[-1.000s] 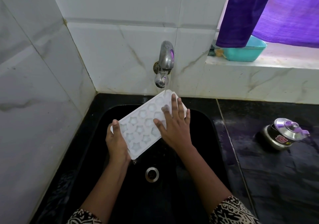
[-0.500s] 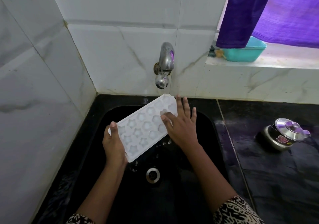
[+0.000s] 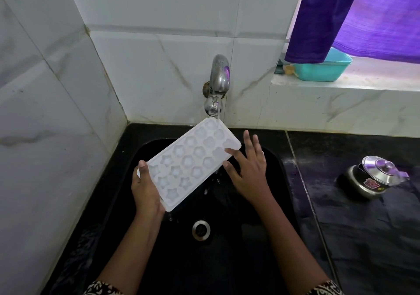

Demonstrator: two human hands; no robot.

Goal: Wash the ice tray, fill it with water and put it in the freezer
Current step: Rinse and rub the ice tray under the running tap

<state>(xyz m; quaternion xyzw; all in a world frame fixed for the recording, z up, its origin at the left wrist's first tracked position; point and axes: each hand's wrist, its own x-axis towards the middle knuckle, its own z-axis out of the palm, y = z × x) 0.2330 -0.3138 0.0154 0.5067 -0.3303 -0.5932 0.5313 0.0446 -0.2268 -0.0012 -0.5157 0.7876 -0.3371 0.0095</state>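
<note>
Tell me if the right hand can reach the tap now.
Probably yes. The right hand rests at the edge of the ice tray, gripping nothing, and the tap is just beyond it. Only the tray's far corner lies under it; the left hand holds the tray.

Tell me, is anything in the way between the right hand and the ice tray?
Nothing visible. The right hand is open right beside the tray, touching its edge, while the left hand grips its near end.
</note>
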